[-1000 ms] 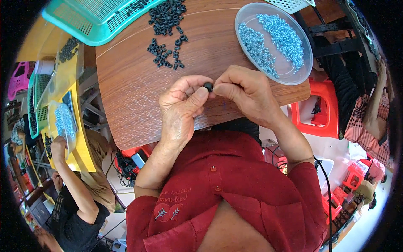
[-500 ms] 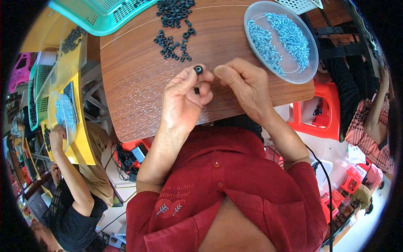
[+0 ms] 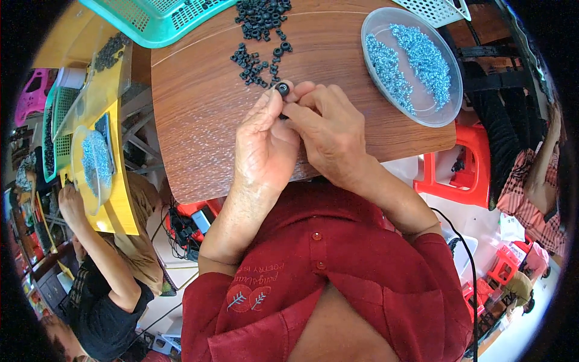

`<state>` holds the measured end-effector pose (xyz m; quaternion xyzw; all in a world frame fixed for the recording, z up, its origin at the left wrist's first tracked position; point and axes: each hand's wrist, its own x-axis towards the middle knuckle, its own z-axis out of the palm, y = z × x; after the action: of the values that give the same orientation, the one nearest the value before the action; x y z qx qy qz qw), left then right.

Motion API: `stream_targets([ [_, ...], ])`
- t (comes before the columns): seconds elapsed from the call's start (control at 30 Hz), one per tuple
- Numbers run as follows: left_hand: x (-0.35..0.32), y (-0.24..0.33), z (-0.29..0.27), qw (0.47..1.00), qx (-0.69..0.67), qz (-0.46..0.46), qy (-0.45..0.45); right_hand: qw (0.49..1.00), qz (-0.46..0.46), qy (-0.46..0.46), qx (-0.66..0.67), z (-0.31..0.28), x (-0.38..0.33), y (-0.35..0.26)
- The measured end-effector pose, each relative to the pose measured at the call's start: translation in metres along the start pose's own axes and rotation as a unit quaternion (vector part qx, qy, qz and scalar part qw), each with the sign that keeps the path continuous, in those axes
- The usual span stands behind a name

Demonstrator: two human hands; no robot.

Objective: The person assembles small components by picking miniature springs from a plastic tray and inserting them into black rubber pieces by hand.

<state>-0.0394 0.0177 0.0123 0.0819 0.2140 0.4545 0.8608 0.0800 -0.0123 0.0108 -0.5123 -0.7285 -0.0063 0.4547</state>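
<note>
My left hand (image 3: 263, 148), palm up, pinches a small round black ring-shaped part (image 3: 282, 89) between thumb and forefinger. A second small black piece (image 3: 283, 116) shows lower down, among the left fingers and beside the right fingertips. Over the left fingers, my right hand (image 3: 332, 130) is closed, its thumb and finger pressed together; whatever lies between them is hidden. Beyond both hands, a loose pile of small black parts (image 3: 262, 21) lies on the brown wooden table (image 3: 199, 120), with a smaller scatter of them nearer to me.
At the right of the table stands a clear round tub (image 3: 368, 57) of small shiny blue pieces. A green basket (image 3: 163, 39) is at the far left, a white basket (image 3: 452, 15) at the far right. A co-worker's hand (image 3: 72, 205) is beside the yellow table (image 3: 123, 205). A red stool (image 3: 476, 163) stands right.
My right hand has moved left and closed in against the left fingers. My left hand has shifted slightly and still pinches the black ring-shaped part.
</note>
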Motion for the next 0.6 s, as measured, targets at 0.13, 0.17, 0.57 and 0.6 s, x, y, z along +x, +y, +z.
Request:
stream_targets([
  [0.13, -0.002, -0.002, 0.003, 0.999, 0.02, 0.019, -0.019, 0.999, 0.036, -0.002, 0.013, 0.003, 0.0, -0.003],
  [0.17, -0.003, -0.002, 0.005, 0.999, 0.028, 0.024, -0.012, 0.999, 0.026, 0.032, 0.035, 0.006, -0.001, -0.002],
  [0.57, -0.009, -0.005, 0.007, 0.959, 0.245, 0.138, 0.026, 0.998, 0.035, 0.045, 0.037, -0.015, 0.001, 0.002],
  [0.6, -0.008, -0.009, 0.006, 0.956, 0.253, 0.14, 0.037, 0.999, 0.012, 0.044, 0.016, -0.015, 0.001, 0.003],
])
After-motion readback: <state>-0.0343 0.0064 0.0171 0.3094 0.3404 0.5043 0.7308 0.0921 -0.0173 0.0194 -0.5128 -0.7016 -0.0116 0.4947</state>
